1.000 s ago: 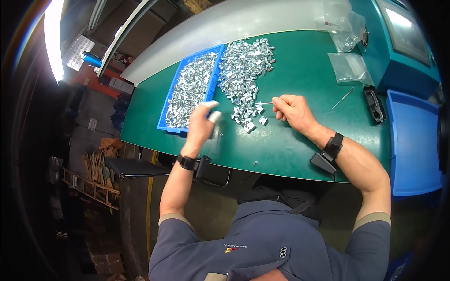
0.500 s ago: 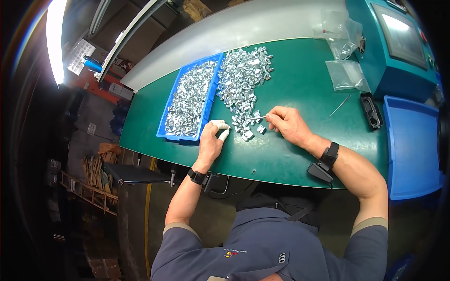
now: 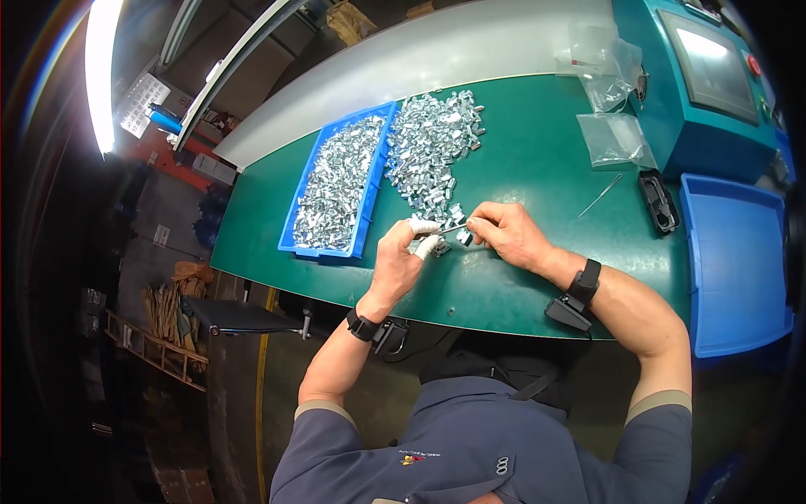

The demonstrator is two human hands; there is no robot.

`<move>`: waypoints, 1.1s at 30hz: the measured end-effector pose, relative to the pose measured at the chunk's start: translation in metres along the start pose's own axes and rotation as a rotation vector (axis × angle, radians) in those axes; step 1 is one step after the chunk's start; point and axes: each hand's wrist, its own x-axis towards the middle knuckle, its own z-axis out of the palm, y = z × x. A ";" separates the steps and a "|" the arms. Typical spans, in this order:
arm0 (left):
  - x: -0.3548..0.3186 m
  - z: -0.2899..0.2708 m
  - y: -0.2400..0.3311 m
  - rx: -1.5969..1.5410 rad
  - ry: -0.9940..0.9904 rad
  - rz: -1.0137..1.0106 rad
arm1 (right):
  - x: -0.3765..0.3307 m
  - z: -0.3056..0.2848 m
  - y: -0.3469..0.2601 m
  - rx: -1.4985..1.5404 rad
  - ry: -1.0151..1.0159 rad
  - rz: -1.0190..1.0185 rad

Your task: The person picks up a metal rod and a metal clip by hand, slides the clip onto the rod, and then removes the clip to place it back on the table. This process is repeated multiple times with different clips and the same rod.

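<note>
My right hand (image 3: pixel 512 235) pinches a thin metal rod (image 3: pixel 454 228) between thumb and fingers, its tip pointing left. Facing it, my left hand (image 3: pixel 401 259) has white wraps on the thumb and a finger. Those two fingertips come together at the rod's left end; whatever small thing lies between them is too hidden to make out. Both hands are at the near end of a loose pile of small silver metal parts (image 3: pixel 437 143). Beside the pile, on its left, a blue tray (image 3: pixel 363 225) is filled with similar parts. A few parts lie just under my fingers.
On the right of the green table (image 3: pixel 529 151) lie a second thin rod (image 3: pixel 599 196), a black holder (image 3: pixel 658 202) and clear plastic bags (image 3: pixel 617 139). An upturned-rim blue tray (image 3: pixel 735 269) stands at the right edge, below a teal machine with a screen (image 3: pixel 709 67).
My left hand has moved right, away from the blue tray, and its fingertips now meet the rod's tip. My right hand has shifted slightly left and still grips the rod.
</note>
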 end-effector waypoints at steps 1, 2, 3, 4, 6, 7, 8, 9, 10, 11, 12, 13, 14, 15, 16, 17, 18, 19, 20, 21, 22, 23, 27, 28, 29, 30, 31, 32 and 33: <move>0.000 0.001 0.000 0.012 -0.004 0.017 | 0.000 0.000 0.000 -0.013 0.013 -0.005; 0.000 0.002 0.001 0.012 -0.004 0.016 | -0.001 0.000 0.000 -0.027 0.027 -0.009; 0.001 0.003 0.004 -0.012 -0.025 0.011 | -0.001 0.000 0.001 -0.028 0.026 -0.007; 0.002 0.005 0.006 -0.036 -0.045 0.006 | -0.002 -0.001 0.004 0.003 0.005 0.025; 0.003 0.007 0.008 -0.078 -0.031 -0.014 | -0.001 0.000 0.001 0.036 -0.030 0.058; 0.003 0.008 0.010 -0.120 -0.021 -0.027 | 0.001 -0.001 -0.001 0.046 -0.031 0.076; 0.004 0.011 0.013 -0.123 -0.020 -0.029 | 0.002 -0.003 -0.003 0.054 -0.025 0.094; 0.005 0.014 0.019 -0.104 -0.020 -0.035 | 0.001 0.001 0.002 0.048 -0.097 0.147; 0.005 0.016 0.021 -0.086 -0.021 -0.041 | 0.000 0.000 0.003 0.047 -0.099 0.149; 0.004 0.019 0.019 -0.156 -0.011 -0.062 | -0.001 0.000 -0.001 0.036 -0.090 0.145; 0.003 0.018 0.016 -0.155 -0.008 -0.068 | -0.002 0.001 -0.004 0.025 -0.081 0.141; 0.002 0.017 0.014 -0.147 -0.022 -0.059 | -0.002 0.002 0.001 0.061 -0.098 0.136; 0.001 0.016 0.011 -0.140 -0.041 -0.048 | -0.003 0.003 0.001 0.065 -0.101 0.140; -0.001 0.012 0.007 -0.139 -0.043 -0.053 | -0.004 0.004 0.000 0.038 -0.088 0.124; -0.003 0.005 0.001 -0.067 -0.018 -0.011 | -0.004 0.004 0.001 0.012 -0.074 0.109; -0.003 -0.004 -0.008 0.005 0.006 0.035 | -0.002 0.002 0.003 0.017 -0.073 0.110; -0.003 -0.017 -0.024 0.025 0.035 -0.027 | 0.002 -0.003 0.006 0.008 0.003 0.108; -0.001 -0.032 -0.039 0.071 0.122 -0.054 | 0.003 -0.007 0.008 -0.002 0.082 0.105; 0.003 -0.051 -0.056 0.198 0.210 -0.016 | 0.005 -0.008 0.008 0.002 0.079 0.104; 0.010 -0.067 -0.071 0.313 0.245 -0.074 | 0.005 -0.012 0.010 0.025 0.118 0.112; 0.011 -0.084 -0.087 0.539 0.315 -0.010 | 0.006 -0.011 0.008 0.052 0.141 0.109; 0.015 -0.085 -0.085 0.612 0.317 0.032 | 0.005 -0.012 0.009 0.047 0.123 0.142; 0.014 -0.050 -0.082 0.378 0.103 0.048 | 0.005 -0.007 0.012 -0.048 0.117 0.090; 0.014 -0.034 -0.077 0.401 0.061 0.029 | 0.006 -0.008 0.015 -0.034 0.113 0.100; 0.016 -0.020 -0.069 0.396 0.023 -0.033 | 0.005 -0.009 0.014 -0.023 0.108 0.110; 0.018 -0.011 -0.064 0.391 -0.016 -0.094 | 0.004 -0.009 0.013 -0.026 0.110 0.112; 0.019 -0.008 -0.066 0.387 -0.017 -0.094 | 0.005 -0.008 0.012 -0.021 0.108 0.105; 0.022 -0.006 -0.067 0.338 -0.014 -0.130 | 0.005 -0.007 0.010 -0.013 0.109 0.096; 0.024 -0.004 -0.067 0.291 -0.011 -0.168 | 0.005 -0.007 0.010 -0.013 0.112 0.098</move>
